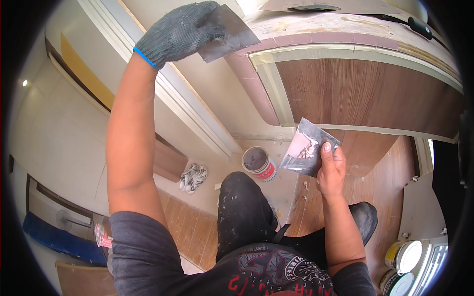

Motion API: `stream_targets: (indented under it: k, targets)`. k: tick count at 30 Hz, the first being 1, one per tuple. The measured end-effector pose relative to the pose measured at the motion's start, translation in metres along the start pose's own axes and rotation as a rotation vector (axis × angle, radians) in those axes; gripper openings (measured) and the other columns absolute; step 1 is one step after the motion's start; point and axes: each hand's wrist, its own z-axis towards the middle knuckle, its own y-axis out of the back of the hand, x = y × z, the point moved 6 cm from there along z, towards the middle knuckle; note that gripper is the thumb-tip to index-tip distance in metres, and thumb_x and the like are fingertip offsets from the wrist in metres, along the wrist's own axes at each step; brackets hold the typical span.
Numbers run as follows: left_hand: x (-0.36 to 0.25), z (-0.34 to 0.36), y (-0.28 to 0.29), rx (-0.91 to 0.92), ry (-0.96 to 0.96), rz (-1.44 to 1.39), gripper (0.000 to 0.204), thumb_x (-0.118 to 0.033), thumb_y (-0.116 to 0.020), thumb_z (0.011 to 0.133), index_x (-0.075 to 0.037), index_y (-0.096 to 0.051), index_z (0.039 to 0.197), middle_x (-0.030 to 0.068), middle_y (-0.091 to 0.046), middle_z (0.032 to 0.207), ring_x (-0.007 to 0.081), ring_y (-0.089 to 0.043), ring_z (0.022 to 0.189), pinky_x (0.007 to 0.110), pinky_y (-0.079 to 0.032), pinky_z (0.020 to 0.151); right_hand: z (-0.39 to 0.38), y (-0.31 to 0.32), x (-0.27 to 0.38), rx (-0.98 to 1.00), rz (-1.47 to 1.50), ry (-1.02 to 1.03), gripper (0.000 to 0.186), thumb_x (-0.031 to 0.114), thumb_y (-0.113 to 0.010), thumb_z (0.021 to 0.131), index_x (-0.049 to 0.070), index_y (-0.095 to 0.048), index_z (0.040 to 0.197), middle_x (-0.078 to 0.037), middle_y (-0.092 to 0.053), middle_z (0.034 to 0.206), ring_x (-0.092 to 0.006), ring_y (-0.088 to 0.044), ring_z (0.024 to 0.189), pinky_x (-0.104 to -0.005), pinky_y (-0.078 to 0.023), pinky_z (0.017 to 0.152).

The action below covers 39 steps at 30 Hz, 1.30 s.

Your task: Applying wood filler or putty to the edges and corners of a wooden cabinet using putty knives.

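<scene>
My left hand [182,32], in a dark grey knit glove with a blue cuff, grips a flat metal scraper blade [234,37]. The blade lies at the left end of a pink putty band [316,40] along the curved edge of a counter; whether it touches is hard to tell. Below that band, pale masking tape [340,49] borders a brown wood-grain panel [360,89]. My bare right hand [332,170] is closed on the corner of a square metal plate [316,133], thumb on top. Pinkish putty [301,147] is smeared on the plate.
An open can [256,163] of greyish material stands on the floor before my knee. Black-and-white shoes [193,178] lie by the door frame [197,108]. A black-handled tool [419,28] rests on the countertop. Lidded buckets [409,256] are at lower right.
</scene>
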Motion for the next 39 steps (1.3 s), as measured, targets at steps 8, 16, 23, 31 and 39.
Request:
stream_targets:
  k: [8,16,23,31,39]
  targets:
    - [-0.002,-0.009,0.022,-0.143,0.006,-0.232,0.034,-0.029,-0.070,0.085,0.000,-0.066,0.103,0.0194,-0.071,0.095,0.0327,-0.068,0.087,0.042,-0.053,0.082,0.002,0.001,0.000,-0.006,-0.022,-0.021,0.033,0.032,-0.054,0.103,0.002,-0.061,0.115,-0.002,-0.064,0.108,-0.0111,-0.055,0.101,-0.0291,-0.042,0.095]
    - [0.007,-0.060,-0.014,-0.519,0.052,-0.447,0.034,-0.026,-0.071,0.087,-0.004,-0.066,0.112,0.0131,-0.070,0.098,0.0269,-0.065,0.087,0.036,-0.052,0.079,0.002,-0.003,-0.001,-0.015,-0.005,-0.014,0.030,0.031,-0.054,0.103,0.003,-0.061,0.112,-0.001,-0.063,0.106,-0.0103,-0.054,0.099,-0.0289,-0.042,0.093]
    - [0.014,-0.075,-0.044,-0.744,0.124,-0.947,0.029,-0.022,-0.073,0.087,0.000,-0.066,0.105,0.0101,-0.065,0.089,0.0165,-0.065,0.077,0.030,-0.053,0.065,0.002,0.002,-0.005,0.009,-0.034,0.006,0.034,0.025,-0.051,0.105,-0.003,-0.058,0.121,-0.007,-0.064,0.113,-0.0123,-0.056,0.103,-0.0295,-0.044,0.094]
    - [0.023,-0.062,-0.078,-0.672,0.316,-0.975,0.033,-0.025,-0.074,0.088,-0.002,-0.065,0.109,0.0082,-0.068,0.094,0.0158,-0.063,0.078,0.032,-0.053,0.071,0.002,0.002,-0.008,0.029,0.008,0.015,0.030,0.022,-0.050,0.105,-0.003,-0.058,0.120,-0.007,-0.064,0.114,-0.0129,-0.057,0.103,-0.0303,-0.044,0.095]
    - [0.070,-0.076,-0.081,-0.810,0.248,-0.932,0.038,-0.023,-0.075,0.087,-0.001,-0.062,0.115,0.0073,-0.067,0.103,0.0154,-0.062,0.087,0.030,-0.053,0.076,0.004,0.000,-0.004,0.020,-0.012,0.001,0.032,0.027,-0.052,0.104,0.000,-0.059,0.119,-0.005,-0.064,0.112,-0.0118,-0.057,0.102,-0.0299,-0.043,0.095]
